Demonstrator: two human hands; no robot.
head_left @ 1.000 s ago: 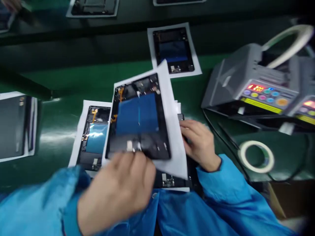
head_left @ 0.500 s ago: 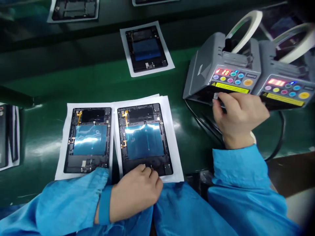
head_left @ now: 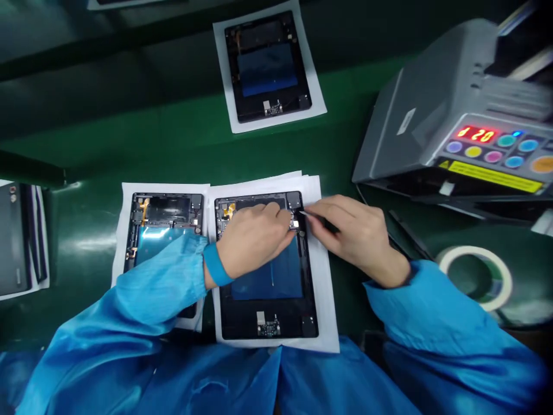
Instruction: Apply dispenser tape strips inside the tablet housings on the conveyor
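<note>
In front of me an opened tablet [head_left: 242, 324] lies on white paper [head_left: 325, 288], its inner side up, with a blue sheet [head_left: 259, 288] across the middle. Over its upper part rests my left hand [head_left: 254, 239], fingers curled together; what they may pinch is hidden. My right hand [head_left: 352, 233] reaches the tablet's upper right corner. Between its thumb and forefinger is a small whitish piece of tape [head_left: 303, 212], its far end near a small part at the corner. A second opened tablet [head_left: 170, 208] lies to the left, partly under my left sleeve.
A grey tape dispenser [head_left: 401, 127] with a lit red display stands at the right, a white tab [head_left: 446, 188] at its mouth. A tape roll [head_left: 503, 282] lies near my right sleeve. Another tablet [head_left: 270, 69] is farther back. Stacked tablets [head_left: 15, 242] are at the left edge.
My right hand has moved left from the tape dispenser to the tablet's upper corner. My left hand has gone from the tablet's lower edge to its upper part. The view has shifted.
</note>
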